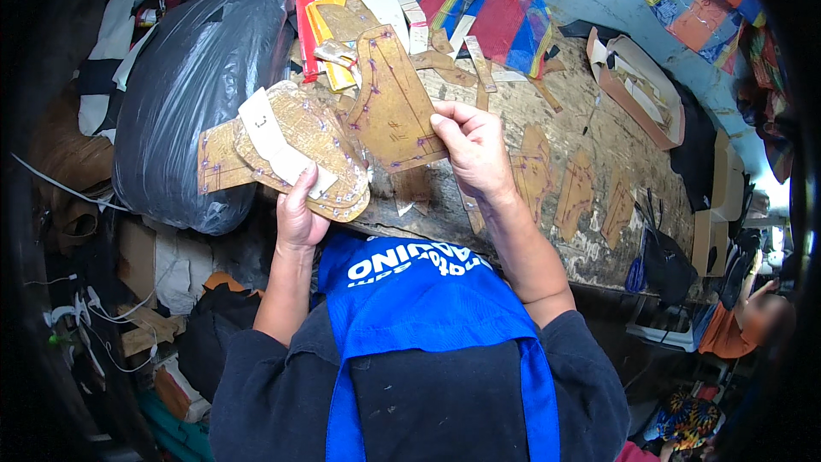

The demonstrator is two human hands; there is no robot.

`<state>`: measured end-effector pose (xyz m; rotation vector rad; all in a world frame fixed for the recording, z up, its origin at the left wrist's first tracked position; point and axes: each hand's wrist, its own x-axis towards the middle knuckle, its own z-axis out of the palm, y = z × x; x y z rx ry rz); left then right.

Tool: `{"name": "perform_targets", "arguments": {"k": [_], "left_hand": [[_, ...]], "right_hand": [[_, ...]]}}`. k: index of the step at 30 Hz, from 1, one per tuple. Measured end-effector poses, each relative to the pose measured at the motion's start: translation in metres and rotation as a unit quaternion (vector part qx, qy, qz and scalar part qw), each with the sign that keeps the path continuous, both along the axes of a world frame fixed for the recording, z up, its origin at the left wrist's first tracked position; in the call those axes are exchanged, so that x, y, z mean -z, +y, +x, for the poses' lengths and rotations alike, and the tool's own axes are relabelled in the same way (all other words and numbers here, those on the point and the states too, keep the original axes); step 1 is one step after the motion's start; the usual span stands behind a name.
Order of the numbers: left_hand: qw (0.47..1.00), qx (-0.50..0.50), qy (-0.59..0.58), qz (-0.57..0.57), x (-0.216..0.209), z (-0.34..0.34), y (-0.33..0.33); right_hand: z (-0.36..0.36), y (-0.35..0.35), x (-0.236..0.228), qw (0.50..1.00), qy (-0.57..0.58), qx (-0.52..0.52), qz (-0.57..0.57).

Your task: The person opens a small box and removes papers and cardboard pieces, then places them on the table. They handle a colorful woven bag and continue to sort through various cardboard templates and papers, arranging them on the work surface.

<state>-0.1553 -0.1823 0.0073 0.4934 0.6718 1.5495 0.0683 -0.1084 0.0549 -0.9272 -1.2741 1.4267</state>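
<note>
My left hand (pixel 301 212) is closed on a stack of brown pattern pieces (pixel 329 141), worn and marked with small purple spots, with a narrow white pattern piece (pixel 272 137) on top. Between the thumb and fingers of my right hand (pixel 472 144) is one larger brown pattern piece (pixel 389 103), held up at its right edge. It has drawn lines and purple marks along its sides. Its lower left edge is close to the stack; whether they touch I cannot tell. On the wooden table (pixel 530 244) to the right lie several similar brown pattern pieces (pixel 575 192).
A full black plastic bag (pixel 201 111) bulges at the left. Beyond my hands lie a red and yellow packet (pixel 329 0), loose pattern scraps (pixel 445 68) and a striped mesh cloth (pixel 492 13). An open carton (pixel 633 90) stands far right. A person in orange (pixel 727 338) is at lower right.
</note>
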Motion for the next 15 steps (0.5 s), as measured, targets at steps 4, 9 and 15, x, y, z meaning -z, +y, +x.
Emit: {"name": "perform_targets", "arguments": {"k": [4, 9, 15], "left_hand": [[0.999, 0.028, -0.015, 0.024, -0.001, -0.001, 0.001], [1.0, 0.009, 0.026, -0.013, 0.0, -0.006, 0.005], [0.999, -0.02, 0.007, 0.026, -0.011, -0.021, 0.004]], "right_hand": [[0.0, -0.001, 0.005, 1.0, 0.024, 0.015, -0.014], [0.004, 0.001, 0.022, 0.995, 0.074, 0.064, -0.025], [-0.002, 0.043, 0.046, 0.99, -0.119, 0.028, -0.076]]}}
